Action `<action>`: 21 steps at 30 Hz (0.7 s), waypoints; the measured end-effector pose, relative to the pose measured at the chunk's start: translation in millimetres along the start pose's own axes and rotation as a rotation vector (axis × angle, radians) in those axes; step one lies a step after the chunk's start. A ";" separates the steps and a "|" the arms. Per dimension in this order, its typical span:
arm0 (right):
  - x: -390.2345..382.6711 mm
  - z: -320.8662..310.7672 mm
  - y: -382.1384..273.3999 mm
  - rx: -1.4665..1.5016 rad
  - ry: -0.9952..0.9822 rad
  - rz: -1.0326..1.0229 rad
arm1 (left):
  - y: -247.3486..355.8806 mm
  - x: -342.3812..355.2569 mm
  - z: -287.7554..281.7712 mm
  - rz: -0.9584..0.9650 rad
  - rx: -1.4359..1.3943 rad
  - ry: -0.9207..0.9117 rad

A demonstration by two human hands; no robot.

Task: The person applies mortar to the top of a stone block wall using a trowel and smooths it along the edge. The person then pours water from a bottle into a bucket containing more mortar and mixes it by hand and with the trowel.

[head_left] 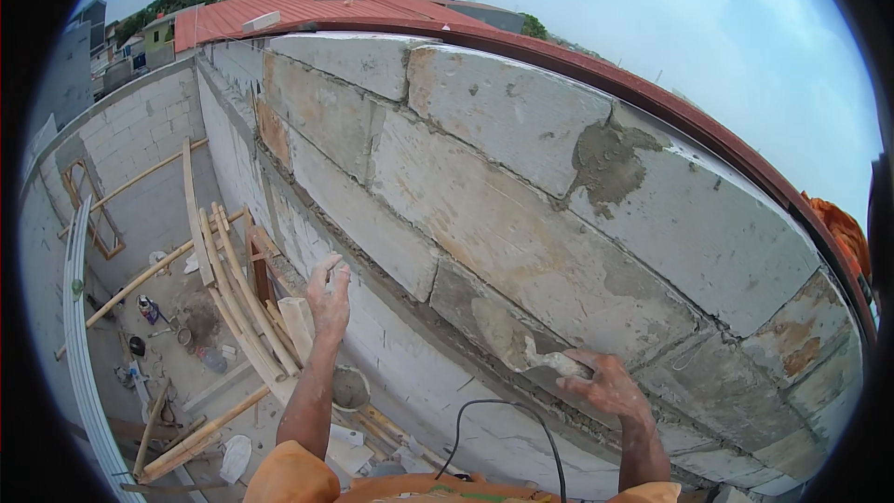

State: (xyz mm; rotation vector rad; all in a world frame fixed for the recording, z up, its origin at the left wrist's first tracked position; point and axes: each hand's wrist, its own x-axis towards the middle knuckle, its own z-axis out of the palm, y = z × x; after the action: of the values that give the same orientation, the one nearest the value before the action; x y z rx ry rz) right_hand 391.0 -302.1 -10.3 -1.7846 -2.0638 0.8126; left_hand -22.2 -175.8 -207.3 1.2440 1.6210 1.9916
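Observation:
My left hand point(328, 298) hangs in the air before the wall's lower ledge point(340, 252), fingers loosely bent and apart, holding nothing. My right hand point(608, 382) grips the handle of a trowel point(559, 361), whose blade is against a lower block of the light block wall point(503, 205), where damp grey mortar point(498, 331) is smeared. A darker mortar patch point(605, 168) covers a joint higher up. Below and between my hands, a bucket point(351, 389) of grey material stands, and a black cable point(503, 404) loops beside it.
Down to the left, bamboo poles and planks point(242, 298) span a walled room; long metal profiles point(79, 307) lean along its left side, above a cluttered floor point(209, 382). A red metal roof point(261, 9) lies beyond the wall top, with orange cloth point(838, 233) at the right.

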 end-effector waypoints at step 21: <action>48.7 -64.4 -99.5 -0.156 0.026 -0.001 | 210.6 240.5 74.3 0.954 0.337 0.001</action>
State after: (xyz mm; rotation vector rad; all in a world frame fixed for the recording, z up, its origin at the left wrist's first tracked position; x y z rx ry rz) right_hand 337.8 -247.6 92.6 -1.8627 -2.1638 0.6398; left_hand -46.6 -31.8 86.6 2.4962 1.5420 2.2005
